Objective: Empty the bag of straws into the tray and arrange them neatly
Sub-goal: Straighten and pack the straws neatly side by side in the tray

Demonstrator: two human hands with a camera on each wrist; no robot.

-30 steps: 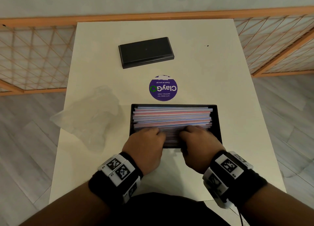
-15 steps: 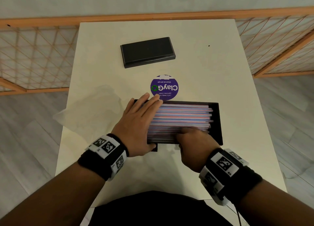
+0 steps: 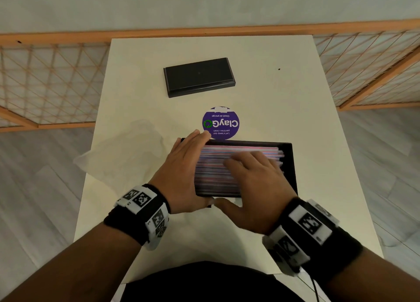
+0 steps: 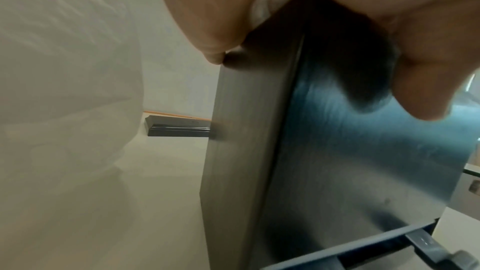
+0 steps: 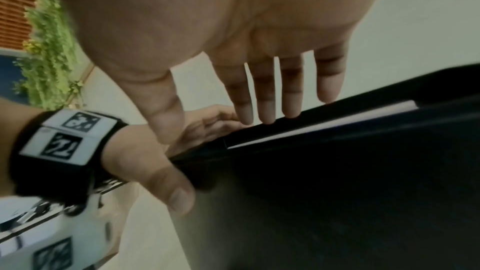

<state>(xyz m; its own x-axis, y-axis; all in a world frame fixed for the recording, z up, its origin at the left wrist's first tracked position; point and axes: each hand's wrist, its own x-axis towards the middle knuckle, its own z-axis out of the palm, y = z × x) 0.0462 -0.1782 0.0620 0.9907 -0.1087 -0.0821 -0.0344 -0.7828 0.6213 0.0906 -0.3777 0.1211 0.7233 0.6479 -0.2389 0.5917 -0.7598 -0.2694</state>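
Note:
A black tray [image 3: 289, 165] lies near me on the table, filled with pink, blue and white straws [image 3: 218, 156] lying lengthwise. My left hand [image 3: 185, 165] grips the tray's left end, fingers laid across the straw ends and thumb on the near wall. The left wrist view shows that thumb on the tray's underside [image 4: 337, 161], so this end looks tipped up. My right hand [image 3: 248, 176] lies flat on the straws with straight fingers [image 5: 267, 98], its thumb by the near wall. The empty clear bag [image 3: 120, 156] lies crumpled left of the tray.
A black lid-like box [image 3: 198, 76] sits at the far middle of the white table [image 3: 295, 85]. A round purple sticker [image 3: 220, 123] is just beyond the tray. Wooden lattice railings [image 3: 52, 83] flank the table on both sides.
My left hand went from the tray's near edge to its left end and stays there. My right hand moved from the near edge up onto the straws, fingers now flat.

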